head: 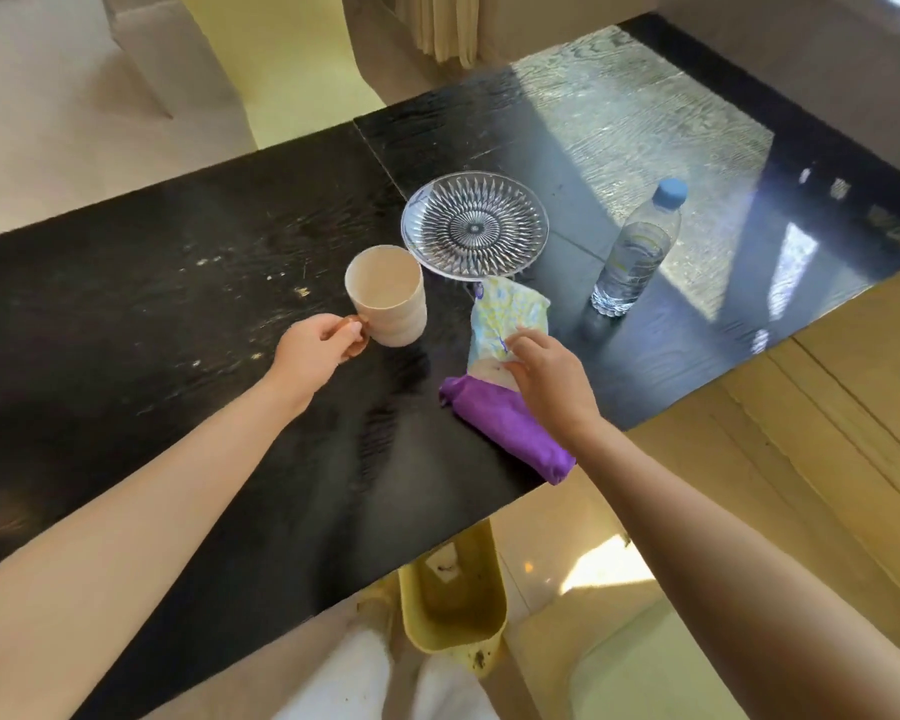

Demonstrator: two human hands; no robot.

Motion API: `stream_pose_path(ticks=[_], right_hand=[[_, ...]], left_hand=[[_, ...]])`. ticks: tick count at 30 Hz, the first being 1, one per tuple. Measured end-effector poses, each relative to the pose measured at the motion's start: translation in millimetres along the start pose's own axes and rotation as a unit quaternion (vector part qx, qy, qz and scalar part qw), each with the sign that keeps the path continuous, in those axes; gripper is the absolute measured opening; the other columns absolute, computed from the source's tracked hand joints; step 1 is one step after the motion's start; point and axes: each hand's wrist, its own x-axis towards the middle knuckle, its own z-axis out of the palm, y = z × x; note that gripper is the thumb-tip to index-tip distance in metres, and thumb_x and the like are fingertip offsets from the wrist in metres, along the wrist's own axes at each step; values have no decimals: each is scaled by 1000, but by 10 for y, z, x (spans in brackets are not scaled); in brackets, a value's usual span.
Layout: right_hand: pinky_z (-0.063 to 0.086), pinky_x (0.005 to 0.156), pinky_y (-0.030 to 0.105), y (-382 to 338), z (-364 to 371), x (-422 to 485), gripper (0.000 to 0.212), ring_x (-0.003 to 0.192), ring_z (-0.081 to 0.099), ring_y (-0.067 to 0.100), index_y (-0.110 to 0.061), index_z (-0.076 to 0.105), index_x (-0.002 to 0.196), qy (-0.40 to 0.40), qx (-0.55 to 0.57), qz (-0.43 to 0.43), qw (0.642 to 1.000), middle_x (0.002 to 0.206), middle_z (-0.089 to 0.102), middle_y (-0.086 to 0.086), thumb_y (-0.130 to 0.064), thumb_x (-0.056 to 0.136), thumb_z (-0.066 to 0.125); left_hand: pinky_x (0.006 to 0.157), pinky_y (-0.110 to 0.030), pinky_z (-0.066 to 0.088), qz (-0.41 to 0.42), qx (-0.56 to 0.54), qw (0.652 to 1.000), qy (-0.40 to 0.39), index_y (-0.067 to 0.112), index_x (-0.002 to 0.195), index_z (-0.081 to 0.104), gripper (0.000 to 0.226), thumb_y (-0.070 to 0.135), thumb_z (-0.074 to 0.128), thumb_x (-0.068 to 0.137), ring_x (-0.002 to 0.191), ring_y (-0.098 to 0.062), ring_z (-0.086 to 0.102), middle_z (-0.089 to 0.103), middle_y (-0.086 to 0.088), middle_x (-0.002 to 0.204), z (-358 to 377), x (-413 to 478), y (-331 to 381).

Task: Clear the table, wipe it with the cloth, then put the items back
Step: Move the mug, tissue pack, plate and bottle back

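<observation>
Clearing looks barely begun: the left hand [315, 345] has its fingers clamped on the mug [388, 296] handle, the right hand [549, 379] pinches the wipes packet [505, 317] above the purple cloth [510, 433] at the counter's [152, 283] near edge, with the glass plate [475, 224] and bottle [637, 249] left mid-counter, unwiped.

Beside the cut-glass plate [475, 224], patterned and glinting, the table [178, 283] is black grained wood, glossy. Nearer than it: a matt ceramic mug [388, 294], crinkly plastic packet [505, 319], soft purple cloth [507, 426].
</observation>
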Motion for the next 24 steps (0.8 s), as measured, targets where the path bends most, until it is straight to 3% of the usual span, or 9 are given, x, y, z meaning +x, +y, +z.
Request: stream_pose_path(ticks=[3,6,13,17,24], right_hand=[[48,78,45,-354,121,101,15,95,60,37,10,61,87,-27,2,-37,999,104,65,20,-4,87,57],[48,76,46,-739,268,226,15,94,59,38,10,59,88,-53,-1,-67,996,103,64,20,-5,87,56],[47,71,43,-1754,737,531,15,90,57,35,5,57,85,-109,-12,-149,983,98,63,14,-9,89,53],[48,69,44,-2333,1142,666,17,83,57,33,3,58,88,-127,-25,-160,979,93,62,12,-12,91,51],[49,70,41,-3165,1973,849,16,86,58,30,-1,58,93,-183,-38,-201,962,98,61,9,-14,92,50]], left_hand=[[92,-33,49,-26,12,999,25,7,112,63,23,17,52,95,103,-19,61,65,-9,110,-508,-157,-183],[100,-41,46,-53,24,997,55,7,116,63,27,19,51,95,110,-23,59,64,-10,115,-978,-313,-445],[98,-47,48,-93,-24,985,142,18,89,68,14,23,54,93,103,-24,62,68,-8,100,-1936,-637,-1112],[95,-50,50,-109,-41,975,188,22,76,66,20,25,54,93,100,-29,63,68,-12,96,-2459,-687,-1425],[92,-49,52,-128,-71,957,250,12,82,70,24,30,57,91,93,-25,66,70,-8,86,-3251,-568,-1924]])
